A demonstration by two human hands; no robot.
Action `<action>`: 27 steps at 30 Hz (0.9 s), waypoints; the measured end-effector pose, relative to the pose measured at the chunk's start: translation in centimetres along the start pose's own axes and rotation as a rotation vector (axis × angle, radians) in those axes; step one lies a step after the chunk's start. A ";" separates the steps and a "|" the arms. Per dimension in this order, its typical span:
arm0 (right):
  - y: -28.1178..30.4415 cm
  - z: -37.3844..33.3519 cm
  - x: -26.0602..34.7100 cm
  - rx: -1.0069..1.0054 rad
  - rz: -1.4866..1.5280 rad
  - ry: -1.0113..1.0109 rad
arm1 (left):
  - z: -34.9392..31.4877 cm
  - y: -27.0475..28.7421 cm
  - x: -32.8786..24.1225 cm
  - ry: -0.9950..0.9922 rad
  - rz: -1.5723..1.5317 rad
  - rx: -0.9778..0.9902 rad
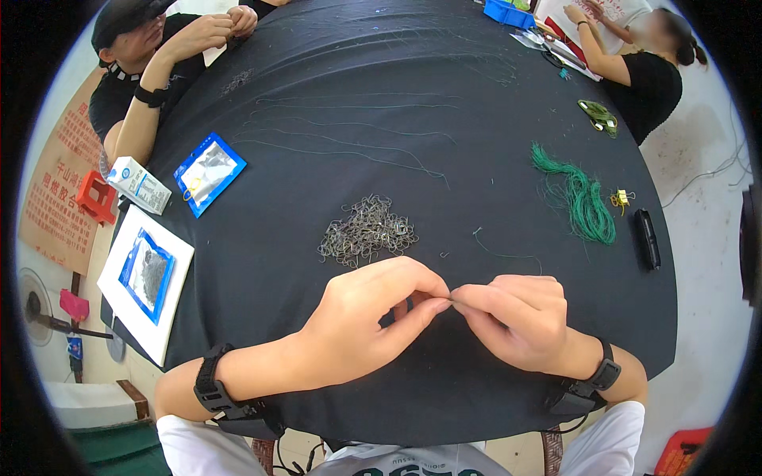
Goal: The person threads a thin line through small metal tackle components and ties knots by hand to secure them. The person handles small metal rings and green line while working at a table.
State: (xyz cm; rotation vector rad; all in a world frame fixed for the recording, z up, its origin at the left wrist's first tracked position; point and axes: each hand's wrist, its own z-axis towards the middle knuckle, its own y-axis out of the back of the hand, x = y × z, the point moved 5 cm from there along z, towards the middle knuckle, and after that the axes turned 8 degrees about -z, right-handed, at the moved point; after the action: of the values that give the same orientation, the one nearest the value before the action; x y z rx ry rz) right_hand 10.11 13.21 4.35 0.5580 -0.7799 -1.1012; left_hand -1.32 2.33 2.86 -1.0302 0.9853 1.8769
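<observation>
My left hand [373,317] and my right hand [516,319] meet over the near part of the black table, fingertips touching. Each has thumb and forefinger pinched together; whatever sits between the left tips is too small to make out. A thin green fishing line [508,255] curves across the cloth and disappears behind the knuckles of my right hand, which seems to grip it. Just beyond my left hand lies a heap of small metal fish hooks [367,232]. One loose hook [444,255] rests to the right of that heap.
Right of the hands lie a bundle of green line [583,198], a yellow clip [621,200] and a black case [647,239]. At left are a white board [175,293] bearing a blue packet [148,274], another packet [210,174] and a carton [139,186]. Two people sit across the table.
</observation>
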 end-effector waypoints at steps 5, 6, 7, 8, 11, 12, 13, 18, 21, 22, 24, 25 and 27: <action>-0.6 0.2 -0.6 -0.018 0.134 -0.099 | 0.2 0.3 -0.7 -0.282 0.205 -0.023; -0.8 0.3 -0.8 0.057 0.247 -0.207 | 0.3 0.3 -0.6 -0.283 0.205 -0.023; -1.1 0.1 -1.1 0.133 0.359 -0.314 | 0.2 0.3 -0.8 -0.364 0.254 -0.028; -1.1 0.1 -1.1 0.133 0.358 -0.314 | 0.1 0.2 -1.1 -0.444 0.302 -0.032; -1.2 -0.2 -1.4 0.165 0.471 -0.405 | 0.1 0.2 -1.4 -0.487 0.336 -0.024; -1.3 -0.2 -1.4 0.195 0.524 -0.449 | 0.1 0.2 -1.3 -0.489 0.337 -0.023; -1.4 -0.3 -1.5 0.224 0.576 -0.492 | 0.0 0.2 -1.4 -0.504 0.342 -0.019; -1.7 -0.6 -1.6 0.294 0.871 -0.718 | 0.0 0.1 -1.4 -0.517 0.353 -0.005; -1.8 -0.5 -1.6 0.324 0.977 -0.790 | 0.0 0.2 -1.5 -0.534 0.345 -0.013; -1.9 -0.6 -1.6 0.339 1.014 -0.811 | 0.1 0.2 -1.5 -0.530 0.347 -0.010; -2.0 -0.5 -1.6 0.353 0.999 -0.805 | 0.1 0.2 -1.6 -0.527 0.348 -0.006; -2.1 -0.5 -1.5 0.367 0.983 -0.798 | 0.0 0.2 -1.6 -0.530 0.352 0.001; -2.1 -0.6 -1.6 0.348 0.987 -0.797 | 0.0 0.1 -1.6 -0.533 0.355 0.010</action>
State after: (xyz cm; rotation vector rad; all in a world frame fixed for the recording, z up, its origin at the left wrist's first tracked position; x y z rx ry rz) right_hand 8.97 13.91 1.98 -0.0621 -1.7193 -0.2120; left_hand -0.77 1.94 4.30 -0.3163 0.8873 2.2650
